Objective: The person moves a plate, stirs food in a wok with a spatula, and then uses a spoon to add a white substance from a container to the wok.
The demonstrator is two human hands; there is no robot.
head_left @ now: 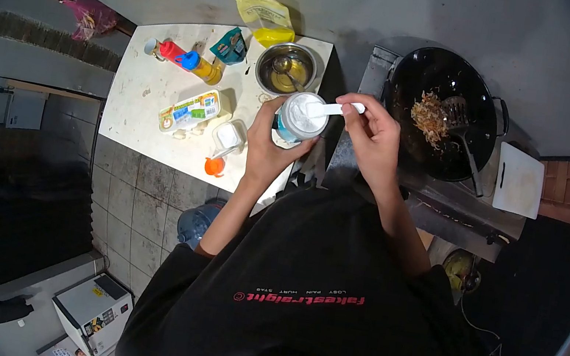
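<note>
My left hand (270,142) is wrapped round an open jar of white powder (301,115), held upright over the right end of the table. Between the fingers of my right hand (375,134) is the handle of a white plastic spoon (338,109), and its bowl end dips into the powder. Just behind the jar stands a metal pot (264,63) with yellowish liquid and a ladle (284,66) in it. To the right of my right hand, a black wok (409,145) holds shredded browned food (428,119) and a slotted spatula (472,159).
On the white table (138,95) are an egg carton (191,112), a small white container (229,138), an orange cap (214,166), squeeze bottles (198,66), a teal pouch (230,46) and a yellow bag (265,20). A white cutting board (519,181) lies right of the wok.
</note>
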